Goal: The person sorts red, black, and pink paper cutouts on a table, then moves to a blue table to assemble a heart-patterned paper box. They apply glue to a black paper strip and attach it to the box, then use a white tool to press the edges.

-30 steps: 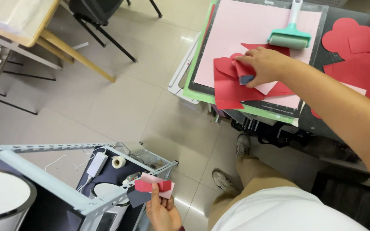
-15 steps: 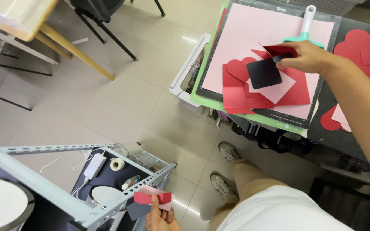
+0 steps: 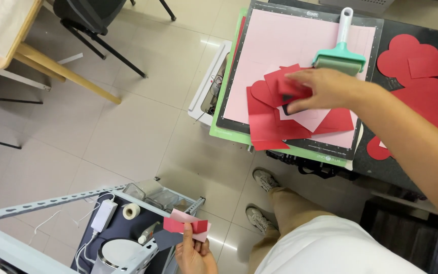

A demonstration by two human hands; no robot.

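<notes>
The right hand (image 3: 325, 89) reaches out over the counter (image 3: 406, 167), its fingers (image 3: 300, 78) pinching a small red paper piece (image 3: 292, 90) with a dark scrap just under it, held over a loose pile of red paper cutouts (image 3: 267, 122). That pile lies on a pink sheet (image 3: 280, 45) stuck to a dark cutting mat (image 3: 340, 149), and a pale pink piece (image 3: 307, 119) sits directly below the fingers among the red ones. Just beyond the knuckles, touching the pink sheet, rests a teal roller (image 3: 339, 56) with a white handle pointing away. To the right of the hand, well apart from the fingers, lie large red heart shapes (image 3: 411, 61) on the dark surface. The left hand (image 3: 193, 253) is held low, near the body, its fingers (image 3: 191, 242) pressed together around a small stack of red and pink paper pieces (image 3: 186, 226). Beneath and beside that hand stands a metal cart (image 3: 77, 200) holding a roll of tape (image 3: 131, 211) and a white power adapter (image 3: 102, 215). The tiled floor (image 3: 128, 132) shows below, along with the person's shoes (image 3: 259, 200).
</notes>
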